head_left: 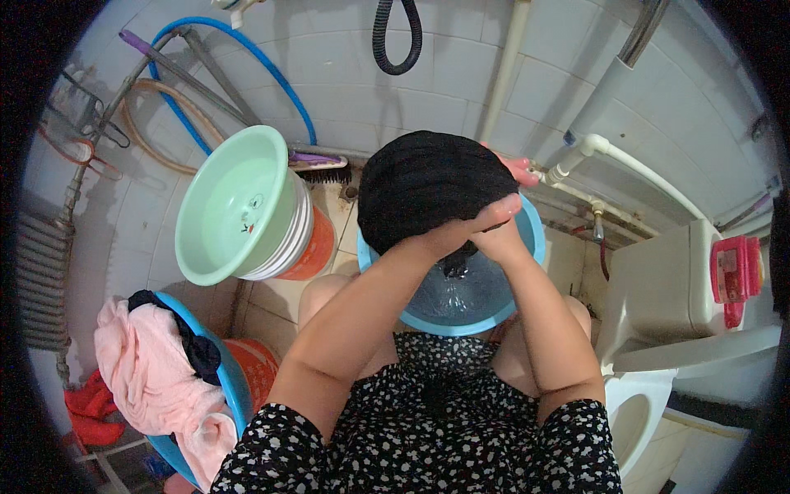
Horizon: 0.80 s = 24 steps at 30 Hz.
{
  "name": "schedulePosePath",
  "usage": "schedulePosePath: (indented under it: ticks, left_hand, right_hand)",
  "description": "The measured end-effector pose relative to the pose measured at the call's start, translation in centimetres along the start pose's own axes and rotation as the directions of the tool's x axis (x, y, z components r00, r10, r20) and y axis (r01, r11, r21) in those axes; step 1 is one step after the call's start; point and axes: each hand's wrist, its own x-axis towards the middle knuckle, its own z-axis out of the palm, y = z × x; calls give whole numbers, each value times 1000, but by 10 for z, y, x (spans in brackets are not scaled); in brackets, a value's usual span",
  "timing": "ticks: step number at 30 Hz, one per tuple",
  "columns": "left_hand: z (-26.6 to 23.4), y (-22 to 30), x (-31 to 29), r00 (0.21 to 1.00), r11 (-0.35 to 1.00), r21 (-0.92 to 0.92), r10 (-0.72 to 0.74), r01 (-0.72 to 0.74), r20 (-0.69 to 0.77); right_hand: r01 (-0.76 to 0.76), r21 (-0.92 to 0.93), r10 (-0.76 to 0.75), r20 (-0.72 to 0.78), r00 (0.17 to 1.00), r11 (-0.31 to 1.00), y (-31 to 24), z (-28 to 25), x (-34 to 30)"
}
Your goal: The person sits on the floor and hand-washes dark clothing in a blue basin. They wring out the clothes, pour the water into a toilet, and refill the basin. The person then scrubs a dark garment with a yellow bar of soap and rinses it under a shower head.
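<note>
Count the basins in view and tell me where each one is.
3: a green basin, upper left; a laundry-laden blue basin, lower left; and a water-holding blue basin, center. Others may be hidden.

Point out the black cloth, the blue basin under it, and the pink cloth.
Black cloth [429, 188]: head view, middle of the held bundle.
Blue basin [454, 328]: head view, near rim.
Pink cloth [150, 358]: head view, middle of its draped folds.
</note>
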Motion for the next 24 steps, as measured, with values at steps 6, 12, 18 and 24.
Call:
schedulePosePath:
  ticks: [6,12,18,24]
  left_hand:
    - [7,0,-3,985,921,350,-156,174,-80]
    - [11,0,-1,993,771,635,34,44,-110]
    - [9,-10,-3,919,868,320,-317,380,-234]
    - [2,-9,-5,720,726,-553,-629,408,-293]
  right_hand:
    - [7,-55,-1,95,995,998,28,-1,-1]
    - [-31,5,31,1,1000,1000,17,4,-6]
    - [-129,-133,149,150,978,983,27,0,-9]
    - [-367,54,331,322,887,929,16,1,-4]
